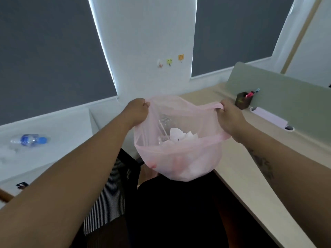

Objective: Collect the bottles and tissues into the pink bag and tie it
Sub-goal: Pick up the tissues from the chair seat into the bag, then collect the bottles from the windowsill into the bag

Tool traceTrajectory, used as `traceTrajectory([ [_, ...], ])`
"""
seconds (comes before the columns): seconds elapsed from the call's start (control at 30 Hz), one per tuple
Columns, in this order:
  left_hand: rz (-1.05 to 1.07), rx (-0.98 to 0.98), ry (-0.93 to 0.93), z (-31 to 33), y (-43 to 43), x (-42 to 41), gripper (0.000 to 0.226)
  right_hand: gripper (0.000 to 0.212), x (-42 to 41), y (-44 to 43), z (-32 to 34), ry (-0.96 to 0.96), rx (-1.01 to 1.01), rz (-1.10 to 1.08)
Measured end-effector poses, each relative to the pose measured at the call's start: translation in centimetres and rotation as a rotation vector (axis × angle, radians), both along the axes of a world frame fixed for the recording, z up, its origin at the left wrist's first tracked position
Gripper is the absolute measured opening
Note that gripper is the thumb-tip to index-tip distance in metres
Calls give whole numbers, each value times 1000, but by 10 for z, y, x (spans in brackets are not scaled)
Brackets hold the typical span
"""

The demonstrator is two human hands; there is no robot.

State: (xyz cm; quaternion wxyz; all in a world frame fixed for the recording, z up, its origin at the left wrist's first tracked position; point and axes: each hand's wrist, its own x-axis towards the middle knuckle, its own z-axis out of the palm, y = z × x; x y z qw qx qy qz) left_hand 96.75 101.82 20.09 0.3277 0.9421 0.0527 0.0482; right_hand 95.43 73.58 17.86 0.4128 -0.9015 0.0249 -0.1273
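Note:
The pink bag (179, 158) hangs in the air in front of me with its mouth spread wide. My left hand (137, 111) grips the left part of its rim. On the other side my right hand (231, 117) grips the stretched right handle. Inside the bag lie white tissues (179, 136) and a clear plastic bottle (164, 122). A second clear bottle with a blue label and blue cap (29, 139) lies on its side on the white surface at the far left, apart from both hands.
A beige desk (250, 158) runs along the right with a green divider (277, 97), a dark pen holder (244, 100) and a pale pink strip (268, 116). A striped black chair (114, 185) stands below the bag. Small hooks (170, 62) hang on the wall.

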Motion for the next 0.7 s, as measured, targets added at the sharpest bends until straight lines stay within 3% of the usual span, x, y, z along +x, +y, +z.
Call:
traceTrajectory([
  [0.33,234,-16,-206,66,14,-100,40,21,-61,-5,69,-167,103,128],
  [0.7,516,-176,-338,167,144,-229,24,25,-107,91,144,-190,375,266],
])
